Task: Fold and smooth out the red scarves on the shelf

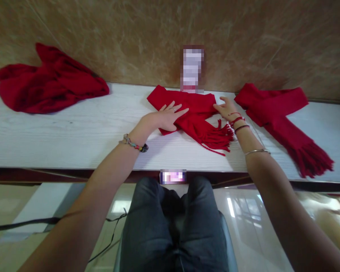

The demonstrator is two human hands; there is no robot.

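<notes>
A folded red scarf (197, 113) with a fringed end lies on the white table (73, 132) in front of me. My left hand (168, 116) lies flat on its left part, fingers stretched out and spread. My right hand (226, 107) rests at the scarf's right edge with its fingers extended on the cloth. Whether those fingers pinch the fabric does not show.
A crumpled pile of red scarves (48, 85) sits at the table's far left. Another folded red scarf (283, 117) with a fringe lies at the right. A blurred upright object (192, 70) stands against the brown wall behind. A black cable (31, 223) runs over the floor.
</notes>
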